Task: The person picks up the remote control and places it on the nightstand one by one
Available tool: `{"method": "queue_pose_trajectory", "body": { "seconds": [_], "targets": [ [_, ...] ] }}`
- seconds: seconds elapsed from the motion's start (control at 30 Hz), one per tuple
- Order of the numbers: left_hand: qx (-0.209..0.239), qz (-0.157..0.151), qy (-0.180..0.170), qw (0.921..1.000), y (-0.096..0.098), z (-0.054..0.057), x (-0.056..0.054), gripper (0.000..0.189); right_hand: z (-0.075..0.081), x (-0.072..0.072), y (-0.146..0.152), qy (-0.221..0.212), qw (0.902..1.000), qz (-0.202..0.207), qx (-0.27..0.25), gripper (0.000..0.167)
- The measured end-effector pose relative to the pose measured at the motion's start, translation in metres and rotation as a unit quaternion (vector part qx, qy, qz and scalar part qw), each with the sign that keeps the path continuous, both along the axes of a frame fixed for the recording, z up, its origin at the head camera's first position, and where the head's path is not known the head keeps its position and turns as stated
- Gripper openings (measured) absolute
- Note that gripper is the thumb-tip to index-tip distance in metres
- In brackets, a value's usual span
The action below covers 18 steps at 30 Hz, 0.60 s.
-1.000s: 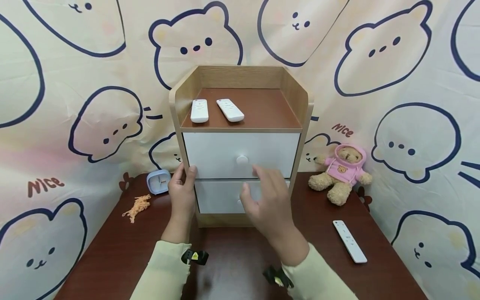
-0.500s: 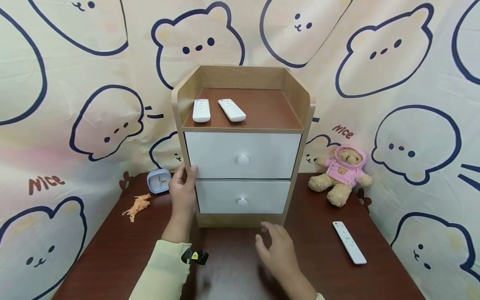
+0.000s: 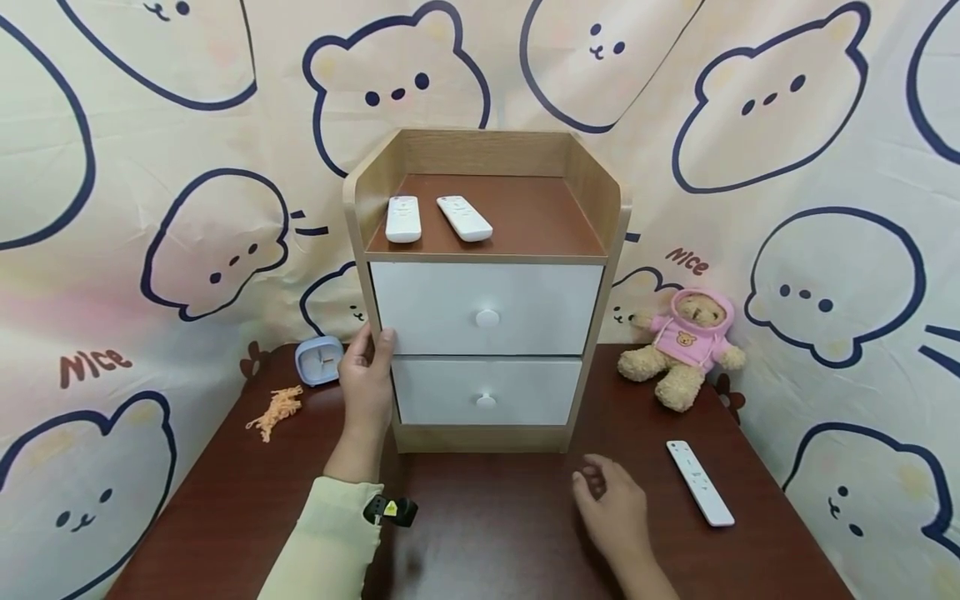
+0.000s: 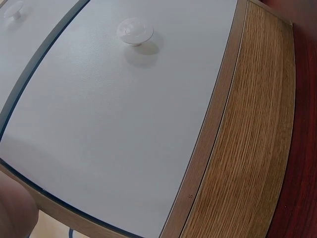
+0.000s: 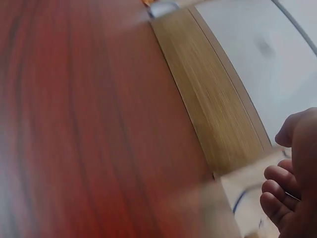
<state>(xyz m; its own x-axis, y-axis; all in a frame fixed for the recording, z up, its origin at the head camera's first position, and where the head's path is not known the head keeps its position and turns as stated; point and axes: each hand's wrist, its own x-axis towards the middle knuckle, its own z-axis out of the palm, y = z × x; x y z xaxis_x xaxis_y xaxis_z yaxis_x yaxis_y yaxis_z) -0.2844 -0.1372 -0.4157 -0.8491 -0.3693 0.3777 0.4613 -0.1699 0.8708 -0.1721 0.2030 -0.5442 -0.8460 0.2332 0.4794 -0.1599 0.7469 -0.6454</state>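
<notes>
Wood-edged and white-fronted, the cabinet [image 3: 483, 439] stands upright on the dark red-brown table [image 3: 480, 533], straight ahead of me. With my left hand [image 3: 366, 396] I grip its left side panel, thumb at the front edge beside the upper drawer [image 3: 431, 310], fingers around the outside. That drawer and the lower drawer [image 3: 431, 393] sit flush in the frame, each with a round white knob. I hold nothing in my right hand [image 3: 617, 508]; its fingers are loosely curled, and it is apart from the cabinet, near a long white remote [image 3: 700, 483] to its right. On the cabinet's top shelf lie two more remotes, an upright-pointing one [image 3: 403, 219] at the left and a slanted one [image 3: 465, 218] beside it. Left of the cabinet are a blue clock [image 3: 320, 360] and an orange stringy bundle [image 3: 276, 412]; to the right sits a teddy bear [image 3: 684, 346] in a pink hoodie.
</notes>
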Motion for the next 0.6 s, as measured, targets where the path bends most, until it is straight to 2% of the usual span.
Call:
{"method": "queue_pose_trajectory", "body": {
  "seconds": [0.3,0.6],
  "targets": [
    [-0.001,0.001,-0.003,1.0,-0.001,0.0,-0.001,0.046,-0.004,0.006,0.065,-0.018,0.9944,-0.093,0.047,0.029],
    [0.004,0.002,0.006,1.0,0.0,-0.001,0.0,0.043,-0.002,0.014,0.107,-0.007,0.9854,-0.159,0.061,0.035]
  ]
}}
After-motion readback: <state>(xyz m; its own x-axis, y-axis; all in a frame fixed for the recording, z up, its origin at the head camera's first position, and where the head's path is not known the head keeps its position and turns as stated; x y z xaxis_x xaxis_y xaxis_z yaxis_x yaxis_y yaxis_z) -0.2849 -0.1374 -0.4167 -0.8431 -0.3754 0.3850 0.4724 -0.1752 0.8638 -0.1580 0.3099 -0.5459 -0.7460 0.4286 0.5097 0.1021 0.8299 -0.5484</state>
